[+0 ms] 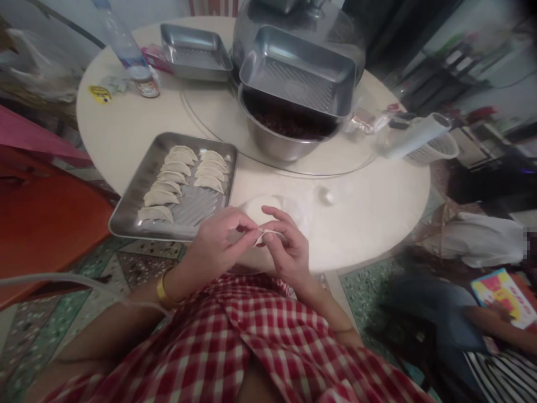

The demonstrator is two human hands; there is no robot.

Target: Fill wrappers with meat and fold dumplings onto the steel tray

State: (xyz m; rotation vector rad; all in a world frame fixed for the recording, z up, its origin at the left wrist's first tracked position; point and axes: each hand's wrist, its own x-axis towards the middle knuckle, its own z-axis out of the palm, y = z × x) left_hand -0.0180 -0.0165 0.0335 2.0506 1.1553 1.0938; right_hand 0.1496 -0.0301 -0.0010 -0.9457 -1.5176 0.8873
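My left hand [218, 240] and my right hand [285, 246] meet at the near edge of the round cream table [369, 212]. Both pinch one small pale dumpling [265, 234] between their fingertips. Just behind the hands lies a stack of round dough wrappers [262, 206]. To the left, a metal tray [138, 215] holds several folded dumplings [184, 170] in two rows.
A steel bowl of dark filling [285, 131] stands mid-table with an empty metal tray [300, 70] resting on it. Another empty tray [195, 50], a plastic bottle [117, 33] and a small jar [145, 83] are at the back. A white basket [436, 148] sits right. A person sits on the floor at the lower right.
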